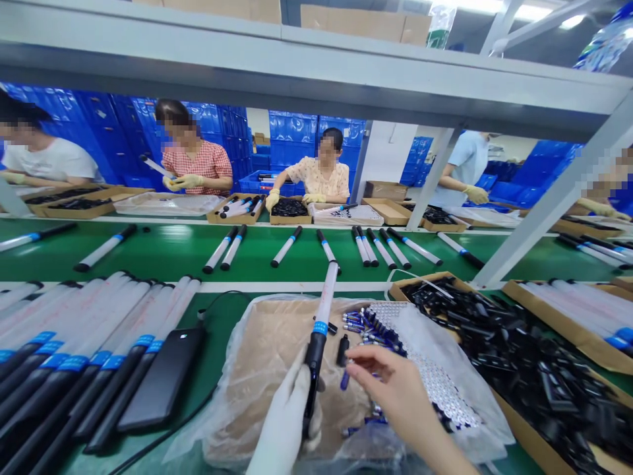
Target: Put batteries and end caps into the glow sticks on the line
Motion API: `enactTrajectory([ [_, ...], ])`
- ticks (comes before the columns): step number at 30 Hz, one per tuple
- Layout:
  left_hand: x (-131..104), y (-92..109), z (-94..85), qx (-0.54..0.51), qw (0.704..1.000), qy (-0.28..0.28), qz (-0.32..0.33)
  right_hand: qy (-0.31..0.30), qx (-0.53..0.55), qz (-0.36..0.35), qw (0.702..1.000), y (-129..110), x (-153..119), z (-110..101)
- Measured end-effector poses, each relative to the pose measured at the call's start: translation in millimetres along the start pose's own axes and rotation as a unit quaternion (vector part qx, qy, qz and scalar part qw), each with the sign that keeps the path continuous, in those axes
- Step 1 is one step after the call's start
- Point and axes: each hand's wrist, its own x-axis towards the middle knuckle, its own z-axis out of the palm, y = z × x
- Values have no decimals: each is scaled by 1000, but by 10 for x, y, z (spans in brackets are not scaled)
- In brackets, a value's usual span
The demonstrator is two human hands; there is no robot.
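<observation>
Baton (pixel 320 331) sits gripped by its black handle (pixel 315 358) in the gloved left hand (pixel 291 394), long axis running away and slightly right above the plastic-lined tray (pixel 262 356); just right of that handle, the bare right hand (pixel 393 382) pinches a small blue cylinder (pixel 344 380), apart from it.

Bright indoor light from white ceiling lamps (pixel 573 22), upper right. Pale glare on glossy green belt (pixel 168 247) and stacked blue plastic-wrapped crates (pixel 293 128). Grey shadow under long white metal shelf (pixel 277 56). Wide-angle stretch, softness toward edges; pixelated blocks over co-workers' (pixel 198 159) faces.
</observation>
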Motion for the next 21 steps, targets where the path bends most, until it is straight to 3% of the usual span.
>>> enactTrajectory([
  [2,2,-13,3,12,1000,8,-4,9,50,-42,998,-99,-57,216],
  [5,-11,-21,8,29,999,21,-7,38,1,-203,978,-94,-83,458],
  [7,-28,-11,10,40,999,31,-6,61,-41,-304,950,-50,-97,526],
  [9,-46,14,10,49,998,44,-3,84,-44,-337,937,-30,-126,529],
  [12,-62,65,-1,61,996,68,3,93,-2,-280,955,-56,-178,485],
  [15,-64,104,-10,70,993,90,5,48,33,-188,980,-73,-188,476],
  [21,-71,83,62,74,992,95,-24,29,11,-20,999,-16,-179,650],
])
